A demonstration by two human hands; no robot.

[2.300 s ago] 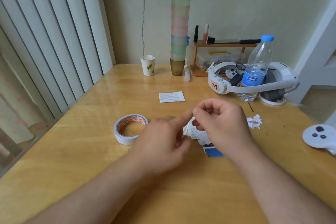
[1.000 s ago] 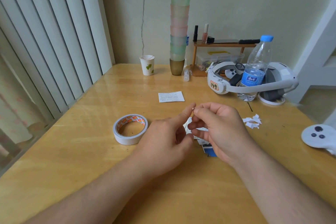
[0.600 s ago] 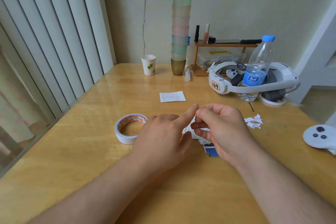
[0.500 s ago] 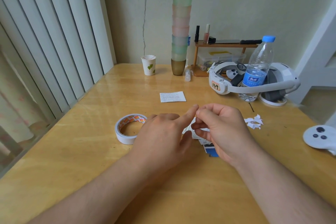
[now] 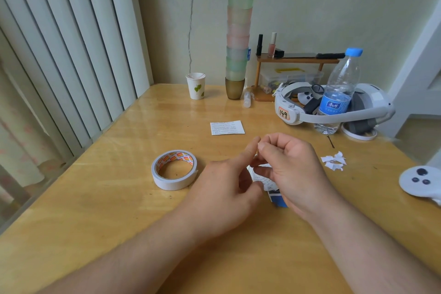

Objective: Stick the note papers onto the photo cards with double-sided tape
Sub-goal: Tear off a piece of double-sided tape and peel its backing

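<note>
At the far left, vertical blinds (image 5: pixel 71 55) hung beside the wooden tabletop (image 5: pixel 95 210). Left of centre on it lay a roll of double-sided tape (image 5: pixel 175 169), flat, its hole facing up. Behind it, near the wall, stood a paper cup (image 5: pixel 196 86) and, to its right, a tall stack of coloured cups (image 5: pixel 238 40). A loose note paper (image 5: pixel 227 127) lay flat between the stack and the hands.

Nearer, in the middle, the left hand (image 5: pixel 224 188) had its forefinger stretched up to touch the fingertips of the right hand (image 5: pixel 291 169); its other fingers curled loosely, and whether they held anything could not be told. The right hand's thumb and forefinger were pinched tight together on something too small to make out. Between and under the two hands lay a second note paper (image 5: pixel 261 178) over a blue photo card (image 5: pixel 276 198), both mostly hidden.

Further right lay torn white scraps (image 5: pixel 334 161), with a water bottle (image 5: pixel 338 93) and a white headset (image 5: pixel 334 107) beyond them, and a white controller (image 5: pixel 420 181) at the right edge.
</note>
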